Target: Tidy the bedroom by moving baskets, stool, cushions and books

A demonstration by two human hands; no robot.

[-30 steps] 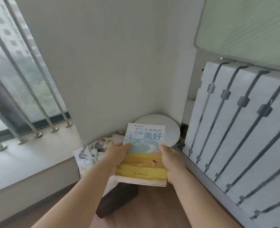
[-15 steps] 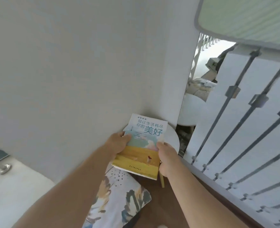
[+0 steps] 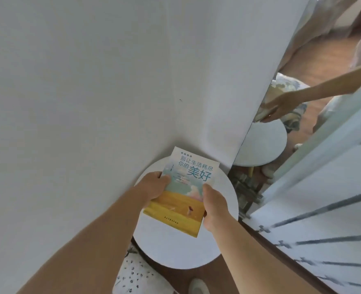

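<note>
Book held in both hands over the round white stool in the wall corner.

Left hand gripped the left edge of the book, thumb on the cover and fingers curled beneath, while the right hand clasped its right edge the same way. The book sat tilted above the stool, its top corner toward the stool's far rim by the wall; whether it touched the seat could not be told. A patterned cushion lay on the wooden floor just beside the stool's near left rim. Farther right, a mirror reflected the stool and an arm, and a white panelled door with dark bars stood beyond the stool's right rim.
</note>
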